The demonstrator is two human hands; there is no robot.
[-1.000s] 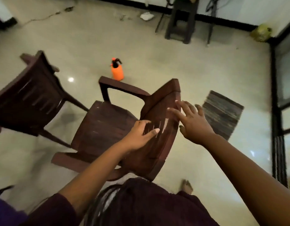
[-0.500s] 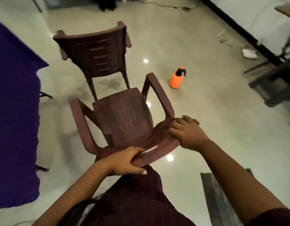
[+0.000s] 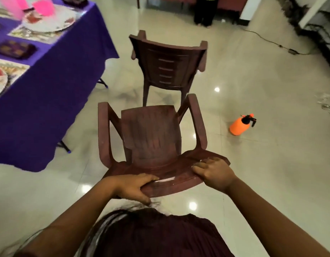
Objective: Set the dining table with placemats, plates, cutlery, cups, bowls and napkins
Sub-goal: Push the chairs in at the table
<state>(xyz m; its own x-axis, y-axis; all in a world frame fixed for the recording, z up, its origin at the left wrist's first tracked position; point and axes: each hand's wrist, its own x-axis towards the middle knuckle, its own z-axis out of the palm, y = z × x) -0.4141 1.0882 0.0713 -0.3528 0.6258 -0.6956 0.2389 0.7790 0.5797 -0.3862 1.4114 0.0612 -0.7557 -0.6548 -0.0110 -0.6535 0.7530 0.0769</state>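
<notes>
Table (image 3: 54,93), draped in purple cloth, stands up and left of the near chair (image 3: 151,138) and already carries plates (image 3: 49,21) on placemats (image 3: 13,67). Both hands hold that chair by its backrest top: the left hand (image 3: 134,188) has fingers curled over the rim, thumb beneath; the right hand (image 3: 214,173) wraps its fingers over the other end. This two-handed hold likely serves to steer the chair toward the table. A second chair (image 3: 167,67) stands just beyond it, a sprayer (image 3: 240,125) to its right.
</notes>
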